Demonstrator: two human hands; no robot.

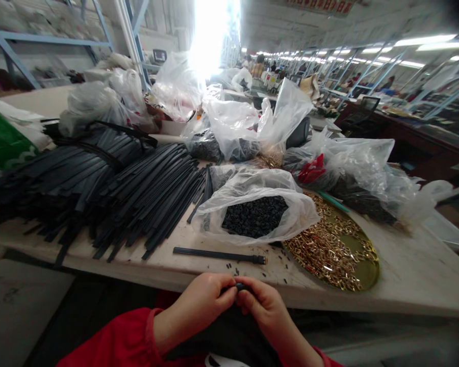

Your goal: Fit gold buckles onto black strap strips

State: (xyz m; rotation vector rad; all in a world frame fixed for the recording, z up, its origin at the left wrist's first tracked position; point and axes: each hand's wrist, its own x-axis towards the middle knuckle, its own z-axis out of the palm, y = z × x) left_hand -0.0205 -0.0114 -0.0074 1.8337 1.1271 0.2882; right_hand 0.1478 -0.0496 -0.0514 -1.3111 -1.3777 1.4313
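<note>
My left hand (pixel 208 298) and my right hand (pixel 262 303) meet at the table's front edge, fingertips pinched together. Between them shows a small black piece (pixel 240 287), mostly covered by the fingers; whether it is a loop or a strap end I cannot make out. Just beyond them lies a finished-looking black strap (pixel 214 253) with a gold buckle (pixel 263 260) at its right end. A clear plastic bag (pixel 210 224) stands open behind it, filled with small black loops (pixel 254 216). To the right, a round gold tray (pixel 371 272) carries many gold buckles (pixel 329 250).
Long black straps (pixel 153 188) lie in a thick heap on the left of the white table (pixel 398 285), some bundled with a tie. More plastic bags (pixel 237 122) crowd the back. A teal tool (pixel 333 201) rests by the tray. Scattered black bits (pixel 232 268) lie in front.
</note>
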